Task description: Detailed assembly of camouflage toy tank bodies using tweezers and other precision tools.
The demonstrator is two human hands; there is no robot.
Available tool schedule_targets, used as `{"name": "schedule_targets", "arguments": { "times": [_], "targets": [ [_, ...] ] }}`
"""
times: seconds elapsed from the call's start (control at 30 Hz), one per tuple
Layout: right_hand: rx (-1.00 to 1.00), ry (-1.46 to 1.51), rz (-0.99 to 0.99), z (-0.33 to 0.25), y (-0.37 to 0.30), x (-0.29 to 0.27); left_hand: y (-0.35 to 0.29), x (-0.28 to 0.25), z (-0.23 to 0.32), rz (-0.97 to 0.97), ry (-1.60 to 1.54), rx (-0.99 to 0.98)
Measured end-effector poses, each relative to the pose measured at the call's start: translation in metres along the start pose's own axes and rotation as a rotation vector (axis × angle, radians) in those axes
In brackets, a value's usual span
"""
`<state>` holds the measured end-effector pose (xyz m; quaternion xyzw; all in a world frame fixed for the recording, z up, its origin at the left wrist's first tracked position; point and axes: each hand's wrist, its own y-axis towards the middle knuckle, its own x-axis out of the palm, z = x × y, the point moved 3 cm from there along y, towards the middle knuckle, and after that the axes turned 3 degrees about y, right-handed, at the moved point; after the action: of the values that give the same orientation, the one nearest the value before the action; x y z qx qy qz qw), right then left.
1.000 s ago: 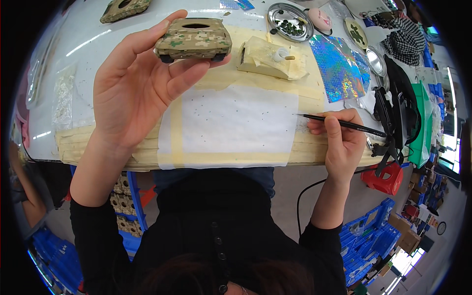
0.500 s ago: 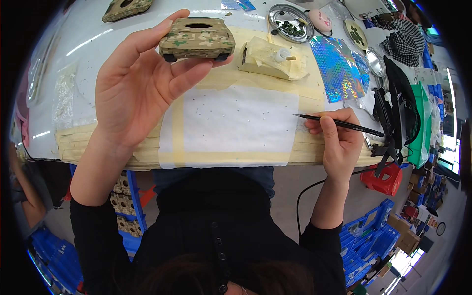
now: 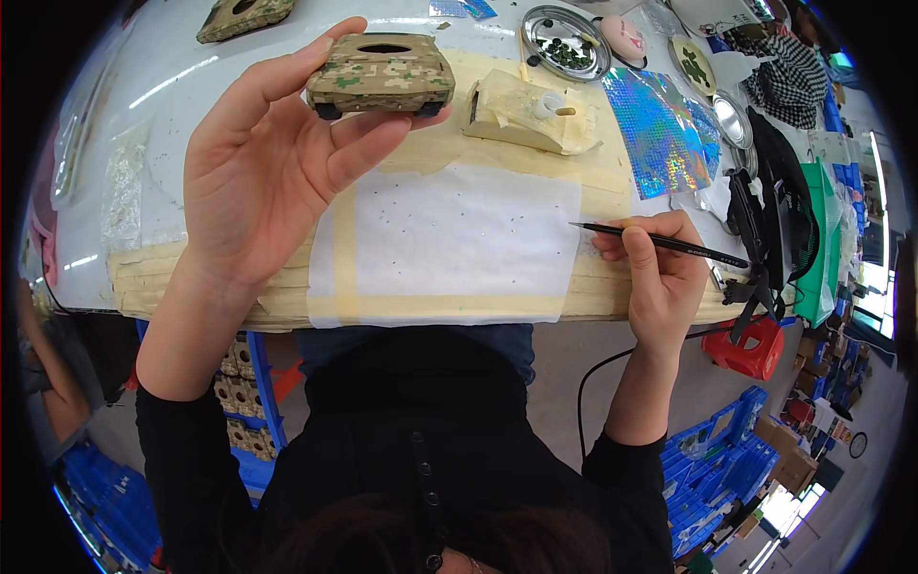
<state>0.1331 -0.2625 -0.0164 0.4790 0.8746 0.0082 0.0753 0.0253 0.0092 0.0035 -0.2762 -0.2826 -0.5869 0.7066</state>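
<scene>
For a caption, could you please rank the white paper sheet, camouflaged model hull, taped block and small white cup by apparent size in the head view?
White paper sheet
Camouflaged model hull and taped block: too alike to rank
Small white cup

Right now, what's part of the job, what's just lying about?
Likely in the job:
camouflage model hull, in left hand
fine-tipped black tool, in right hand
speckled white sheet

Apparently lying about:
iridescent sheet
pink round item
checkered cloth

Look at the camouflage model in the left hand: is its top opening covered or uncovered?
Uncovered: on the camouflage model, the dark oval opening shows with nothing over it.
</scene>
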Motion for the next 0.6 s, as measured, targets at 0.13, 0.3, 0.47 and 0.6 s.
{"name": "schedule_targets", "arguments": {
  "times": [0.13,0.3,0.47,0.6],
  "targets": [
    [-0.005,0.003,-0.006,0.0001,-0.0001,0.0001,0.0001,0.0003,0.0000,0.005,0.002,-0.001],
    [-0.023,-0.066,-0.026,-0.0011,-0.0006,0.0002,0.0002,-0.0001,-0.0002,0.000,0.002,0.001],
    [-0.013,0.004,-0.016,0.0003,-0.0015,-0.0015,0.0003,0.0003,-0.0002,0.002,0.008,-0.003],
    [-0.022,0.019,-0.027,0.0007,-0.0018,-0.0021,0.0004,-0.0006,-0.0007,0.004,0.006,-0.004]
  ]
}}
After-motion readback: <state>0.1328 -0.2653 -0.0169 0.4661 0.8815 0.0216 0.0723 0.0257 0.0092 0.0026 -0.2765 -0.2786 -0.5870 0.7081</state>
